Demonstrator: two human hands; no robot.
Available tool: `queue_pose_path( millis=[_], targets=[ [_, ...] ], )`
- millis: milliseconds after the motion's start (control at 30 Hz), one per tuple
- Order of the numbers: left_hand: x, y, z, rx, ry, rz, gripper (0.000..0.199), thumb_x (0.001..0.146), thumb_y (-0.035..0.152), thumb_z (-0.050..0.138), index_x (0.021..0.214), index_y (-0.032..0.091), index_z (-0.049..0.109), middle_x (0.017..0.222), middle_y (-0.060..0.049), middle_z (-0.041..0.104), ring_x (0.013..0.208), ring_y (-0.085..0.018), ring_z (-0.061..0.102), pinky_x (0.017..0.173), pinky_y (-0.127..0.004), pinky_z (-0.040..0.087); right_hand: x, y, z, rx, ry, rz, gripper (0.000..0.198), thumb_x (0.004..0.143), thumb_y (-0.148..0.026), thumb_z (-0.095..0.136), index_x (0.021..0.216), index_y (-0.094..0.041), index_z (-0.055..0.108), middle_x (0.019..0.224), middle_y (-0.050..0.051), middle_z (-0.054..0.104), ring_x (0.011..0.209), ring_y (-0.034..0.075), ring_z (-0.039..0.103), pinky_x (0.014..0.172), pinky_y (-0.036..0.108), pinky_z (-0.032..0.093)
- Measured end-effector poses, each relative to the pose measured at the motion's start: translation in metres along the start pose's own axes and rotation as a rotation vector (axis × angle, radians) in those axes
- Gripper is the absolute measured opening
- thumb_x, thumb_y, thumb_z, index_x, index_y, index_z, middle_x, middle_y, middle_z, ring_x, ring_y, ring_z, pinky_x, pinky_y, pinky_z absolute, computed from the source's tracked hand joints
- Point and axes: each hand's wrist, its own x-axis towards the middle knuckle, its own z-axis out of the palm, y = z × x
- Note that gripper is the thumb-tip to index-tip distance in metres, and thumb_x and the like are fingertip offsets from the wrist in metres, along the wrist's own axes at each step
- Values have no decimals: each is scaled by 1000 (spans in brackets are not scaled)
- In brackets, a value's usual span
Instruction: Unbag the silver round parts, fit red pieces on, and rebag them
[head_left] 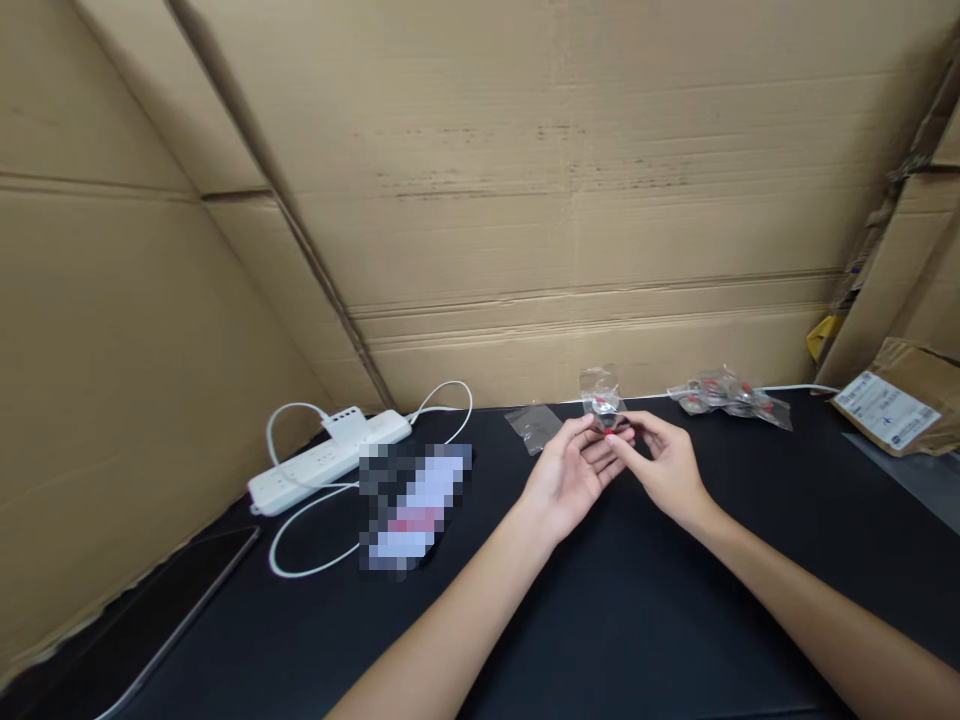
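Above the middle of the black table, both hands meet at a small clear plastic bag standing upright from the fingers. Inside or just below it shows a small silvery part with red and dark bits; its exact kind is too small to tell. My left hand is turned palm up, its thumb and curled fingers gripping the bag from the left. From the right, my right hand pinches the lower end of the part, where a red bit shows. A flat, clear plastic bag lies left of the hands.
Several bagged red-and-silver parts lie in a heap at the back right. A labelled brown package rests far right. At left are a white power strip with cables, a blurred-out object and a dark flat device. Cardboard walls surround the table.
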Motion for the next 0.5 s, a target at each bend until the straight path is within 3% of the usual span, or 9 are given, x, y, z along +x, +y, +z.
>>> queue_pose_path(
  millis=[200,500],
  targets=[
    [0,0,-2,-34,-27,-16,18,83,26,61,93,12,64,99,-13,72,100,-20,67,94,-31,49,4,-1,0,74,-22,14,17,82,-26,65,98,-19,67,95,8,69,90,21,66,84,37,56],
    [-2,-1,2,-103,-47,-55,20,84,27,60,94,10,62,106,-16,69,107,-22,64,97,-31,47,5,-4,-9,-135,-14,-75,10,85,-25,62,91,-20,68,91,7,68,85,20,65,79,33,54]
  ],
)
